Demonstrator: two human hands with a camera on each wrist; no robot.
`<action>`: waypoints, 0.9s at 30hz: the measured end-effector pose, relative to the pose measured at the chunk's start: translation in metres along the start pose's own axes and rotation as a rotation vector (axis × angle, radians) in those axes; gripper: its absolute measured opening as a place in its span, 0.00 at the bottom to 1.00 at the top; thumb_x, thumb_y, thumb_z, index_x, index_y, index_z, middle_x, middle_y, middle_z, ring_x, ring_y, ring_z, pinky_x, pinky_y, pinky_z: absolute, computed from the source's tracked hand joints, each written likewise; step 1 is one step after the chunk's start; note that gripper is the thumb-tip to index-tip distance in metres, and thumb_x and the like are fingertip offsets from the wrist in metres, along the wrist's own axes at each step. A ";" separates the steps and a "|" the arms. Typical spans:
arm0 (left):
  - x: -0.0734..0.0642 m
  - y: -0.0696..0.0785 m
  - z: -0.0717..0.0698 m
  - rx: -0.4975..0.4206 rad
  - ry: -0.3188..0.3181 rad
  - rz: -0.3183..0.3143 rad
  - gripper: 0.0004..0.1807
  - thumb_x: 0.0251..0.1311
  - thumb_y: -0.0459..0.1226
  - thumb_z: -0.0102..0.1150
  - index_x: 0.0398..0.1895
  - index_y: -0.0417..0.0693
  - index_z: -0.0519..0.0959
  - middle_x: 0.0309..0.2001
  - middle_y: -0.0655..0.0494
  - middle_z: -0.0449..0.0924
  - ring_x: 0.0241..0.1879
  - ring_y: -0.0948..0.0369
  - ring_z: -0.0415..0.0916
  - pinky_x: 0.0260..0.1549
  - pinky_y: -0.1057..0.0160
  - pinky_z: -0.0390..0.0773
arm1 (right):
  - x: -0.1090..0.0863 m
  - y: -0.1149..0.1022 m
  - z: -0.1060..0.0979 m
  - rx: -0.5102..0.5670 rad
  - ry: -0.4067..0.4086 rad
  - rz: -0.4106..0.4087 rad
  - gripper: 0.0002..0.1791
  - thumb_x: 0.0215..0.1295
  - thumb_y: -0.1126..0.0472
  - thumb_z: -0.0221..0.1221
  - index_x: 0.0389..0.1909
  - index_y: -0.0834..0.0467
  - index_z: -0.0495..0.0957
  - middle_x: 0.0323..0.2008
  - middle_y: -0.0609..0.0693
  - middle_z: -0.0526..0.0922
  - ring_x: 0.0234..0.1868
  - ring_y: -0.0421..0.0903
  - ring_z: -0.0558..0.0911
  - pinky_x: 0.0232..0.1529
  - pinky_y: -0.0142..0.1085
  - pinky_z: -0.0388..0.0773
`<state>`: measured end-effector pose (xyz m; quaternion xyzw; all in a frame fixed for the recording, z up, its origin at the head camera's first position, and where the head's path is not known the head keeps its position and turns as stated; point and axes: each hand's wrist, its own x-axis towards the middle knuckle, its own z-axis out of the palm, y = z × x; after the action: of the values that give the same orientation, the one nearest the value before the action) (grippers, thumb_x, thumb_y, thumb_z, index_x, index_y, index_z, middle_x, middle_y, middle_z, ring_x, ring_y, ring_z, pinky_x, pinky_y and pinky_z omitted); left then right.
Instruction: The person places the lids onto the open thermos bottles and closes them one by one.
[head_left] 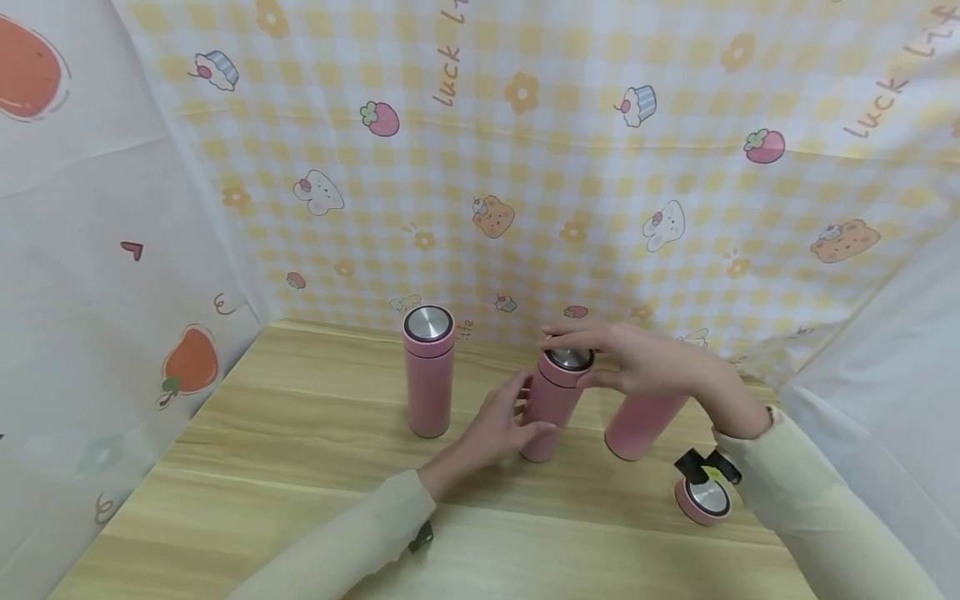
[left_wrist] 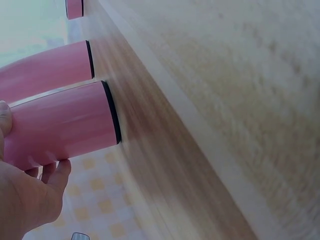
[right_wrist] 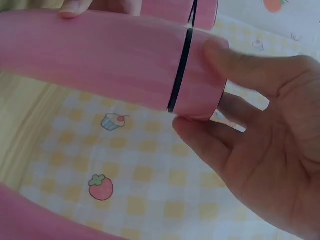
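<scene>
First, at left, one pink flask (head_left: 429, 390), upright on the wooden table (head_left: 300, 467), steel-topped cap in place, apart from both my hands. Next, my left sleeve (head_left: 367, 525), cream, a black fitting (head_left: 422, 537) at its underside; the forearm enters from the lower edge and slants up to the right. At its end, my left hand (head_left: 493, 427), gripping the body of the middle flask (head_left: 550, 406) from its left side: thumb laid across the near face, fingers curled round the far side. Item, the middle flask itself, standing on the table between the other two, its own cap (head_left: 559, 372) seated above a dark seam. On that cap, my right hand (head_left: 641, 360), bent over from the right, thumb on the near side, fingers reaching round the far side, pinching it by the rim; the palm stands off from the cap. Behind this hand, the right flask (head_left: 645, 427), its top hidden. Lastly, one loose cap (head_left: 708, 498), steel face up on the table, just beside my right sleeve (head_left: 810, 483), whose forearm climbs from the lower right corner.
</scene>
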<state>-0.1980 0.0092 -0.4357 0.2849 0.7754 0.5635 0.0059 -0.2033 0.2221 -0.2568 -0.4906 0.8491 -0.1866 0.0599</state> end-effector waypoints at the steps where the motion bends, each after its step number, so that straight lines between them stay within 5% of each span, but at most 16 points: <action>1: 0.000 0.000 0.000 0.002 0.000 -0.001 0.35 0.62 0.38 0.72 0.69 0.47 0.66 0.63 0.49 0.74 0.61 0.55 0.73 0.56 0.58 0.78 | 0.000 -0.001 0.000 0.002 -0.006 0.005 0.32 0.65 0.72 0.66 0.70 0.57 0.73 0.72 0.52 0.67 0.74 0.55 0.60 0.67 0.52 0.67; 8: 0.001 0.000 0.002 0.022 0.004 0.008 0.34 0.63 0.39 0.71 0.69 0.46 0.65 0.63 0.49 0.73 0.61 0.55 0.73 0.57 0.58 0.78 | 0.003 -0.010 0.000 -0.093 0.012 0.055 0.38 0.58 0.84 0.62 0.69 0.55 0.74 0.70 0.52 0.71 0.71 0.56 0.66 0.57 0.47 0.77; 18: -0.001 0.000 0.003 0.027 -0.002 -0.006 0.34 0.65 0.39 0.69 0.70 0.47 0.64 0.64 0.51 0.72 0.62 0.56 0.72 0.58 0.57 0.77 | 0.006 -0.015 0.003 -0.164 0.023 0.064 0.35 0.57 0.83 0.62 0.66 0.59 0.77 0.66 0.57 0.75 0.69 0.59 0.69 0.60 0.50 0.76; 27: -0.001 0.002 0.004 0.030 0.001 -0.020 0.34 0.64 0.36 0.70 0.70 0.48 0.63 0.64 0.52 0.72 0.62 0.57 0.72 0.58 0.57 0.77 | 0.007 -0.020 0.004 -0.225 0.015 0.092 0.33 0.58 0.82 0.61 0.66 0.61 0.76 0.64 0.58 0.76 0.66 0.58 0.73 0.51 0.43 0.80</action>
<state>-0.1952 0.0121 -0.4360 0.2770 0.7867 0.5517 0.0067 -0.1896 0.2063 -0.2529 -0.4534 0.8867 -0.0907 0.0067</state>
